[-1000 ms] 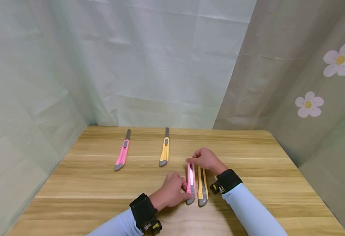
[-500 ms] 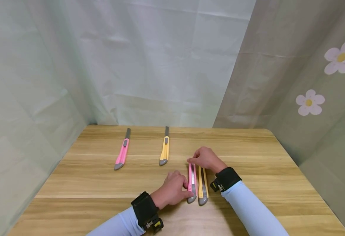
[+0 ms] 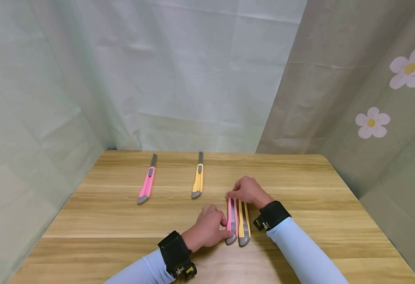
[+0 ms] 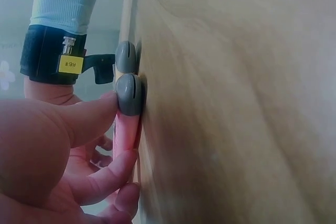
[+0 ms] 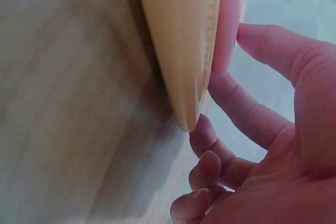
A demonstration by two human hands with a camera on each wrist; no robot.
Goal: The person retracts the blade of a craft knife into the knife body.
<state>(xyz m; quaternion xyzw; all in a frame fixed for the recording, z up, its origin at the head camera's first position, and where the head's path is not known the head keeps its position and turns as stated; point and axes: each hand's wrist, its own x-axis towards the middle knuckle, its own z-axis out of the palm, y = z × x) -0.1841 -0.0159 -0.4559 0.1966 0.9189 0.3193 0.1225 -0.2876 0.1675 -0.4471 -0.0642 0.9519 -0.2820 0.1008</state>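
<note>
Before me a pink utility knife [image 3: 232,221] lies beside a yellow utility knife [image 3: 244,225], both with grey end caps toward me. My left hand [image 3: 208,228] holds the pink knife's near end, its thumb on the grey cap and its fingers along the side, as the left wrist view shows. At the far end my right hand [image 3: 247,191] pinches the same pink knife between thumb and index finger. In the right wrist view, other fingers of that hand [image 5: 262,114] sit by the tip of the yellow knife [image 5: 181,51]. The far tips are hidden in the head view.
Farther back on the wooden table [image 3: 104,225] lie another pink utility knife [image 3: 147,184] at the left and another yellow utility knife [image 3: 198,181] near the middle, grey ends pointing away. A pale curtain [image 3: 193,79] hangs behind the table and along both sides.
The held pink knife has shifted slightly right, closer to the yellow one beside it, both hands moving with it. The two knives farther back stay put.
</note>
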